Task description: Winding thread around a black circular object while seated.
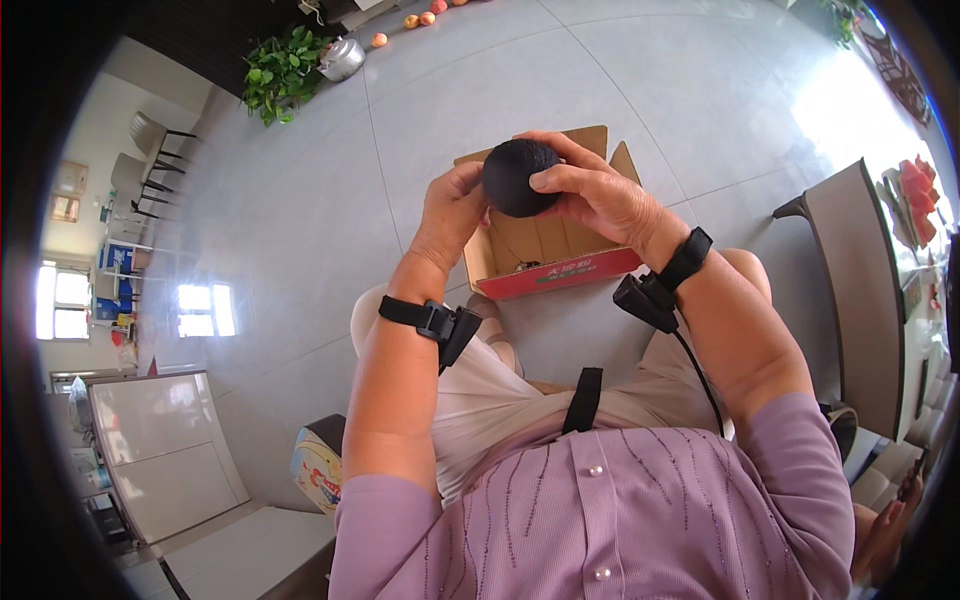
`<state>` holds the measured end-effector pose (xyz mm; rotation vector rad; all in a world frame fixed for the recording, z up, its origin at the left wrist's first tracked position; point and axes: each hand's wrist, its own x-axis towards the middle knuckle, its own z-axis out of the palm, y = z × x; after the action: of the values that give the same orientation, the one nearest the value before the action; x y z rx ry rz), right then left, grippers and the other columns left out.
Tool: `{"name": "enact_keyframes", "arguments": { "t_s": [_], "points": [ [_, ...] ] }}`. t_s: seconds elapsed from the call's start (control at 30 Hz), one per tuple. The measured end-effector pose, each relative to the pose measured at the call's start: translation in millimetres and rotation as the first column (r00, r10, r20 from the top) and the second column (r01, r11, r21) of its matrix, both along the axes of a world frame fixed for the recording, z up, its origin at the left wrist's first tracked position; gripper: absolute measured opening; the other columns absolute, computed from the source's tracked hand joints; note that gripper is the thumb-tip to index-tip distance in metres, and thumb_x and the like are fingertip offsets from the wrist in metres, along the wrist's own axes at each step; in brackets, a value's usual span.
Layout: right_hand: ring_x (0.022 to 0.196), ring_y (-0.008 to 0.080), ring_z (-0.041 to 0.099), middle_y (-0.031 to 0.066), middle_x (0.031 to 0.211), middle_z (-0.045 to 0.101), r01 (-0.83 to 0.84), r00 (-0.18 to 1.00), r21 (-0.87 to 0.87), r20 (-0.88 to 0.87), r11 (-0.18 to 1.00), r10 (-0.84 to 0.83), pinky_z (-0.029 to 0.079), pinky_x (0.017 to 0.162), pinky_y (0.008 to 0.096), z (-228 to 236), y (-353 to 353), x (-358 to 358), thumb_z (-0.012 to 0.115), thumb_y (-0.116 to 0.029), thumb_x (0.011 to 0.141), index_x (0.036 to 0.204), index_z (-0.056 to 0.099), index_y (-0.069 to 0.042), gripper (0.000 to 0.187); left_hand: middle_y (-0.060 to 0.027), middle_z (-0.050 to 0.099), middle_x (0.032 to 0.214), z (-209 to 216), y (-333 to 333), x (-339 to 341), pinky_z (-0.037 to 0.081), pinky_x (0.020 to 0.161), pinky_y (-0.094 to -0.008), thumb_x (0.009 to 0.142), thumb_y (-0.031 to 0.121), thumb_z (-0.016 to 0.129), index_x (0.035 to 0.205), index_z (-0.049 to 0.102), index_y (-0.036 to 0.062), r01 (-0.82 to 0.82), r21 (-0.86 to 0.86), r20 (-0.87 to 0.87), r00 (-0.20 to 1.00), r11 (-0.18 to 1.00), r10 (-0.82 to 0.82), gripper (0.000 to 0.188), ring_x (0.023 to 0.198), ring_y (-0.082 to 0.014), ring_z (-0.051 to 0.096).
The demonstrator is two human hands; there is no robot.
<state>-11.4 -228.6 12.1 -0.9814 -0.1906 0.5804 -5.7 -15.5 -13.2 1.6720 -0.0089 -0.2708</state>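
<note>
A round black ball (515, 178), with fine ridges like wound yarn along its upper right, is held up over an open cardboard box (575, 235). My right hand (605, 195) grips it from the right, thumb across the front and the other fingers behind. At the ball's left edge is my left hand (455, 208), its fingers pinched together; whatever lies between them is hidden. The box has a red front side and raised flaps. Down inside it lies a small dark thing too small to make out, with what looks like a thin strand above it.
The box stands on grey floor tiles (440, 110) between my legs. Far left are a leafy plant (285, 75), a metal kettle (342, 60) and several round fruits (411, 21). A table (855, 270) stands at right. Another person's arm (885, 530) shows at lower right.
</note>
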Motion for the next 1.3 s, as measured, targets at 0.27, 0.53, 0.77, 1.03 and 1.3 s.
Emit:
{"name": "enact_keyframes", "arguments": {
  "t_s": [0.27,0.53,0.77,1.03,1.3],
  "points": [
    [0.116,0.0262,0.054,0.0165,0.125,0.050,0.154,0.983,0.134,-0.120,0.979,-0.139,0.048,0.101,0.0427,-1.8,1.4,3.0,0.073,-0.017,0.081,0.134,0.035,0.000,0.067,0.0016,0.064,0.081,9.8,-6.8,-3.3,0.044,0.060,-0.0227,0.092,0.014,0.062,0.102,0.071,0.0041,0.019,0.158,0.012,1.000,0.987,-0.021,0.016,0.069,-0.0069,0.054],
    [0.111,0.0231,0.058,0.0119,0.123,0.052,0.386,0.912,-0.130,-0.094,0.913,-0.399,0.052,0.088,0.0385,-11.9,2.4,9.9,0.079,-0.022,0.078,0.130,0.039,-0.004,0.068,0.0008,0.066,0.078,11.5,-4.6,-17.8,0.046,0.060,-0.0224,0.087,0.016,0.074,0.094,0.073,0.0037,0.279,0.100,0.038,0.958,0.955,-0.284,0.014,0.069,-0.0069,0.057],
    [0.106,0.0188,0.057,0.0109,0.109,0.059,0.250,0.952,-0.557,0.291,0.792,-0.096,0.051,0.084,0.0340,-24.1,8.8,6.3,0.083,-0.022,0.072,0.128,0.045,-0.007,0.069,-0.0033,0.069,0.085,18.7,10.3,-9.4,0.046,0.065,-0.0268,0.084,0.006,0.073,0.092,0.071,0.0046,0.175,-0.309,0.171,0.977,0.935,-0.126,0.009,0.069,-0.0116,0.057],
    [0.105,0.0200,0.056,0.0117,0.107,0.059,-0.013,0.973,-0.497,0.194,0.867,0.126,0.047,0.093,0.0324,-19.2,11.1,-2.9,0.078,-0.018,0.073,0.130,0.047,-0.006,0.066,0.0023,0.064,0.077,15.2,2.9,-5.3,0.043,0.063,-0.0227,0.086,0.020,0.075,0.091,0.072,0.0067,-0.002,-0.038,0.146,0.989,0.999,0.007,0.014,0.067,-0.0066,0.053],
    [0.116,0.0230,0.055,0.0135,0.121,0.055,-0.104,0.991,-0.285,0.055,0.953,0.124,0.048,0.100,0.0374,-7.2,8.6,-7.5,0.072,-0.014,0.077,0.137,0.044,-0.007,0.067,0.0022,0.066,0.080,4.7,10.3,4.8,0.044,0.065,-0.0215,0.089,0.024,0.072,0.095,0.070,0.0072,-0.016,-0.011,0.071,0.997,1.000,0.017,0.018,0.071,-0.0052,0.056]
  ]
}}
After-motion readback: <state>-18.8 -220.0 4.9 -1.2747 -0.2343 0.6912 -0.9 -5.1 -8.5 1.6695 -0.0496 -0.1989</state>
